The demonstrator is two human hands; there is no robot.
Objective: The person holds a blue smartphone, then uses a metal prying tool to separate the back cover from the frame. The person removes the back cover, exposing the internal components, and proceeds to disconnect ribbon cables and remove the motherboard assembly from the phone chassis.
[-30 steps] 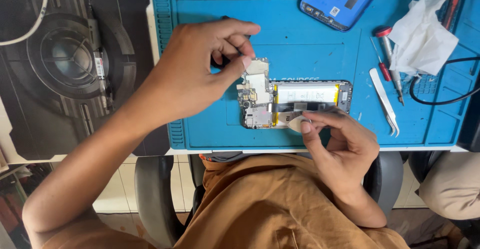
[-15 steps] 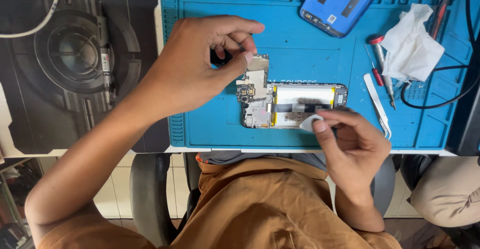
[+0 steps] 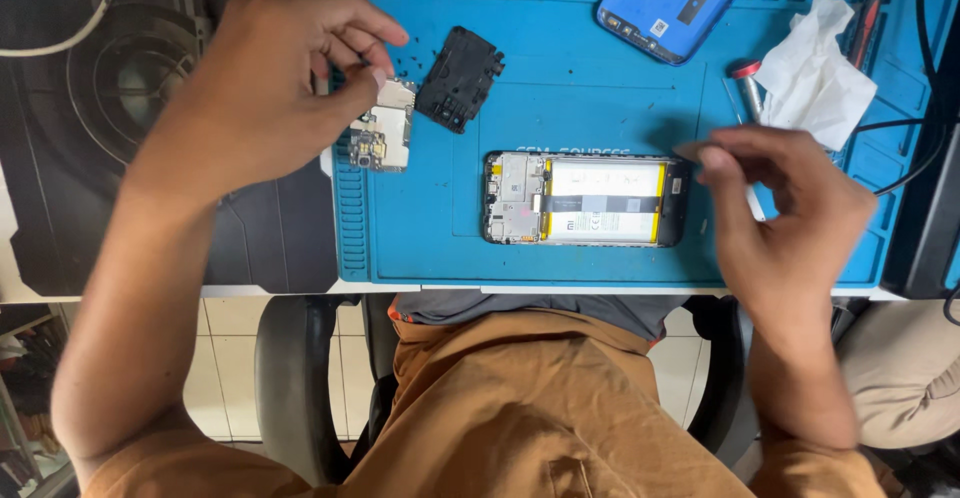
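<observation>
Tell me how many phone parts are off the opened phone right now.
3: a circuit board in the left hand, a black cover beside it, a blue back cover top right. Smaller ones may be hidden.

A blue phone back cover [image 3: 678,3] lies at one o'clock on the blue work mat [image 3: 560,88], with a crumpled white tissue [image 3: 812,76] at two o'clock. A black plastic cover plate [image 3: 460,78] sits near eleven o'clock. A dark printed mat [image 3: 120,108] fills nine o'clock. Black cables [image 3: 905,148] trail at three o'clock.
</observation>
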